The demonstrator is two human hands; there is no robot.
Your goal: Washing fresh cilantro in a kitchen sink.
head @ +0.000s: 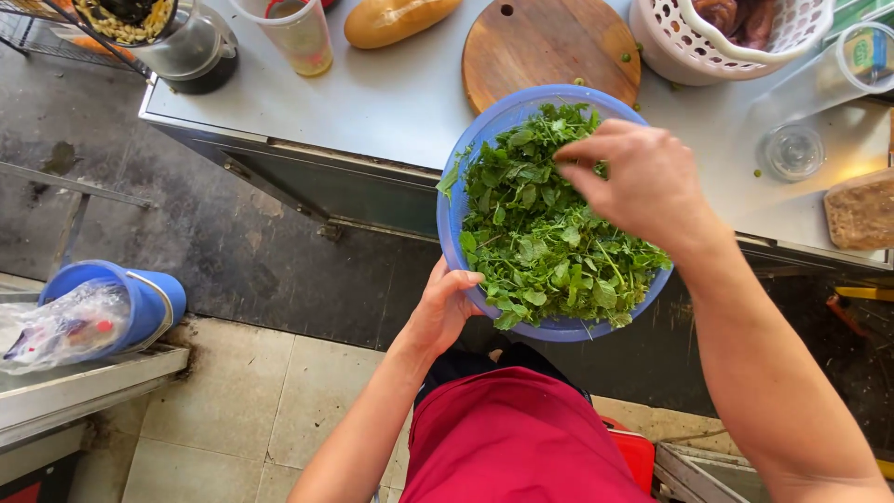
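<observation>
Blue bowl full of leafy greens, held off the tabletop edge. Left hand w/ fingers clamped on bowl's near rim. Right hand over the greens, fingers pinching leaves. Behind bowl: round wooden board, touching or nearly. Right of bowl: white basket, small glass. Left of board: bread roll, plastic cup.

Left hand curled in a grip, right hand fingers pinched downward
</observation>
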